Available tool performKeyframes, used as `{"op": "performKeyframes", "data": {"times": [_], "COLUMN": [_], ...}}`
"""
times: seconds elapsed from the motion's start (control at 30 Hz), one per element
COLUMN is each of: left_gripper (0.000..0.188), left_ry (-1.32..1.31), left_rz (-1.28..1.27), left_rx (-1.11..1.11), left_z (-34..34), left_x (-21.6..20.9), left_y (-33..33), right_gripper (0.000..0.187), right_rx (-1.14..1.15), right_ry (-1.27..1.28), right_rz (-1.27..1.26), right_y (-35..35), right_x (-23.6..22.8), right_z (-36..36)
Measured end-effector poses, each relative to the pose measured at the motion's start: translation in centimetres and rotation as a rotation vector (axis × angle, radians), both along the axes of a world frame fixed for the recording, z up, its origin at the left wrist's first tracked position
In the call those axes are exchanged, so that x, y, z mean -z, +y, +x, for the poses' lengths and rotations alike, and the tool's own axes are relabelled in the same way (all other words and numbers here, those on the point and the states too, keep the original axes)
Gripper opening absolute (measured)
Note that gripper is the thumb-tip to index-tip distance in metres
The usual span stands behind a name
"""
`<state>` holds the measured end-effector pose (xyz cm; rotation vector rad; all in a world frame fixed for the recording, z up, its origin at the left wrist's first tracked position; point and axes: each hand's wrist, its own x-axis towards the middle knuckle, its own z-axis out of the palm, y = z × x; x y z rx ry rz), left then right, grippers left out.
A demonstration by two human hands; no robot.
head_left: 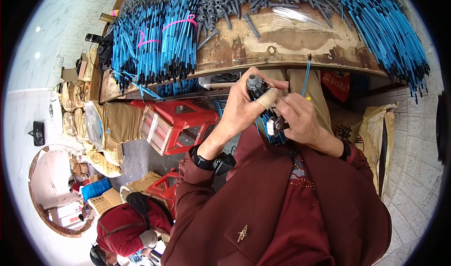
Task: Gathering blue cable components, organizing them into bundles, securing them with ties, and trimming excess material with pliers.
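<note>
My left hand [237, 107] is closed around a dark grey ribbed plastic fitting [256, 84], held upright in front of my lap. A beige wrap [268, 99] covers the thumb. Close beside it, my right hand [300, 115] is closed with its fingertips near the wrapped thumb. Under the right fingers shows a tool with a shiny metal head [276, 125]; its full shape is hidden. A thin blue rod [306, 78] with a black tip rises past the right hand, and a small yellow bit shows there. More blue rods lie below my hands, partly covered.
On the wooden table [282, 40] ahead lie bundles of blue rods [155, 40], more blue rods [385, 36] and heaped grey fittings [230, 7]. Red stools [181, 120] stand at left; a sack [376, 139] stands at right. Another person [127, 223] bends over at lower left.
</note>
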<state>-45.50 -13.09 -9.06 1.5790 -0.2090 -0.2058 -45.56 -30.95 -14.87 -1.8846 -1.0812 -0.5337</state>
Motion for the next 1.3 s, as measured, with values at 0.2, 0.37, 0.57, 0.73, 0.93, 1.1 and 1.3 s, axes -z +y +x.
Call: {"op": "performKeyframes", "data": {"times": [0.2, 0.37, 0.57, 0.73, 0.93, 1.1, 1.3], "left_gripper": [0.014, 0.015, 0.021, 0.026, 0.025, 0.023, 0.019], "left_ry": [-0.014, -0.081, -0.126, -0.12, -0.113, -0.177, -0.06], "left_rz": [-0.024, 0.051, 0.282, 0.213, 0.092, 0.134, 0.037], "left_rx": [0.003, -0.022, -0.083, -0.105, -0.134, -0.153, -0.034], "left_z": [0.1, -0.1, -0.8, -0.5, -0.4, -0.3, -0.4], "left_x": [0.4, 0.0, 0.4, 0.9, 1.8, 2.1, 0.3], "left_y": [-0.1, 0.0, -0.4, -0.8, -1.2, -1.4, -1.4], "right_gripper": [0.061, 0.066, 0.08, 0.083, 0.079, 0.077, 0.076], "right_rx": [-0.053, -0.138, 0.006, 0.057, 0.092, 0.122, -0.003], "right_ry": [0.023, 0.437, 0.099, -0.058, -0.209, -0.315, -0.412], "right_rz": [-0.059, -0.098, -0.341, -0.504, -0.581, -0.626, -0.658], "right_y": [-1.6, -4.4, -3.7, -3.4, -3.2, -2.9, -3.6], "right_x": [-0.5, -6.3, -7.0, -8.2, -9.3, -9.9, -10.3], "right_z": [0.8, 2.6, 4.7, 5.6, 6.2, 6.5, 8.3]}}
